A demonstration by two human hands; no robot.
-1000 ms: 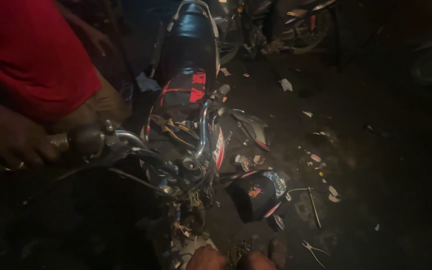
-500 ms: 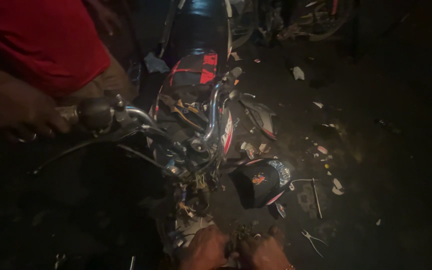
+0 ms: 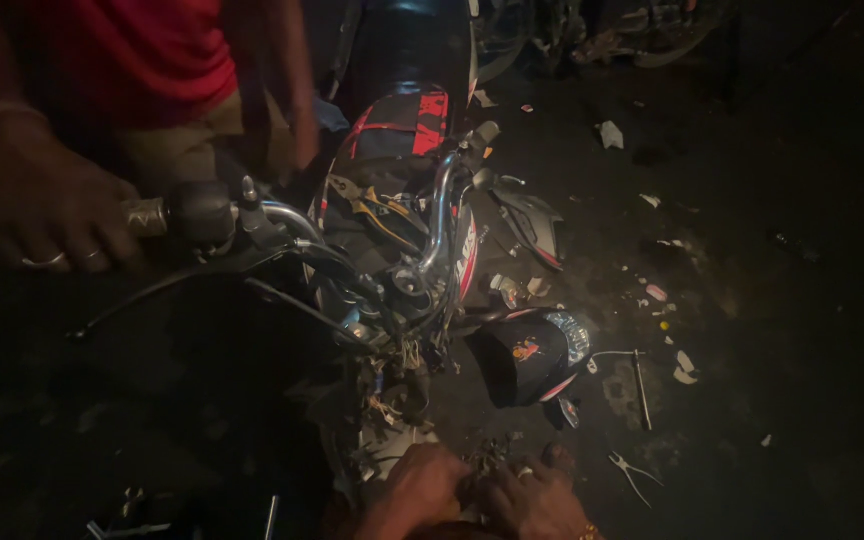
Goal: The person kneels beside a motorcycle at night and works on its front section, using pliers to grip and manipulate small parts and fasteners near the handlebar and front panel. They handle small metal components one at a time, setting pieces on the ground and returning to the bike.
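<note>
At the bottom centre of the frame, the fingers of the left hand [image 3: 420,490] and the right hand [image 3: 532,500] are curled together around a tangle of wires [image 3: 492,455] at the front end of the motorcycle [image 3: 402,230], though the gloom hides exactly how tightly they grip; just above them the handlebar [image 3: 282,225] runs toward the upper left, where another person's hand [image 3: 47,215], wearing rings, clenches the grip. To the right, on the dark ground, lie a headlight cover [image 3: 527,355], pliers [image 3: 632,475] and scattered scraps.
</note>
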